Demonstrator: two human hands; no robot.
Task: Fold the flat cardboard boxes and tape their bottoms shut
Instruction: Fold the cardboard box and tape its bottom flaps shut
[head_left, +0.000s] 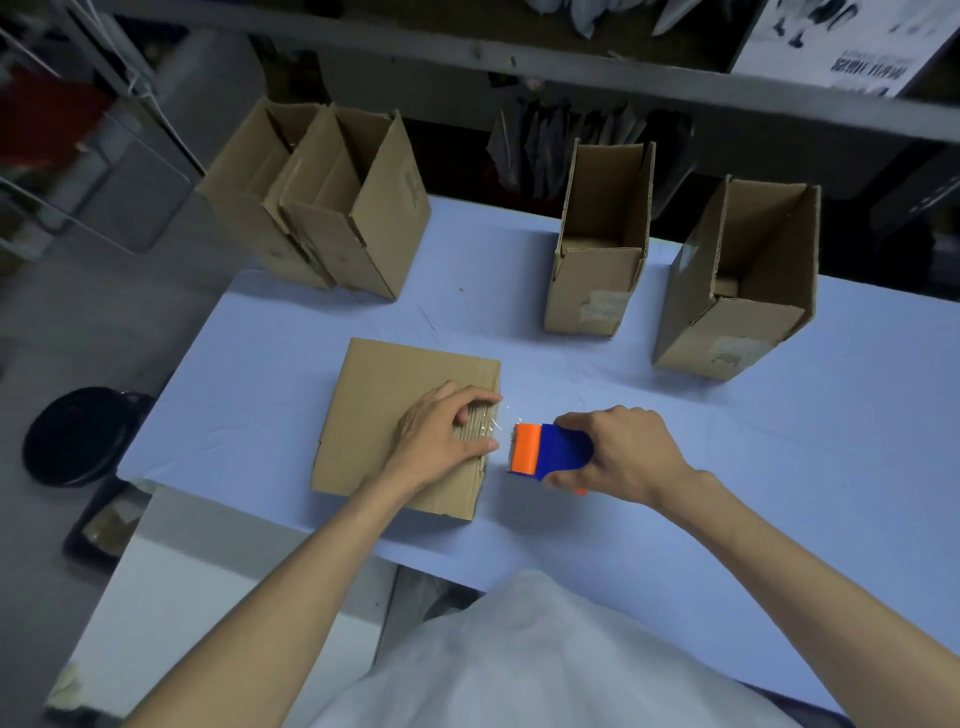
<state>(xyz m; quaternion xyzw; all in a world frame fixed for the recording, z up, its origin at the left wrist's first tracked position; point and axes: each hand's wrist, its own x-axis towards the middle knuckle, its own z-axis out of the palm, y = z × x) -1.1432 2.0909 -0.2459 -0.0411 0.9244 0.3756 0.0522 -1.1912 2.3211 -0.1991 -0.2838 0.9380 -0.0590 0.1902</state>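
A folded cardboard box (384, 410) lies bottom-up near the front edge of the light blue table (727, 467). My left hand (441, 436) rests on its right half, with index finger and thumb reaching to the right edge where clear tape (480, 423) glints. Just right of the box, my right hand (618, 452) grips a blue and orange tape dispenser (545, 449), its orange end facing the box edge. A thin strand of tape shows between dispenser and box.
Two open boxes (332, 208) stand nested at the table's back left corner. Another open box (597, 249) stands at the back middle and one (743, 280) at the back right. A shelf (571, 67) runs behind. A black round bin (78, 436) sits on the floor, left.
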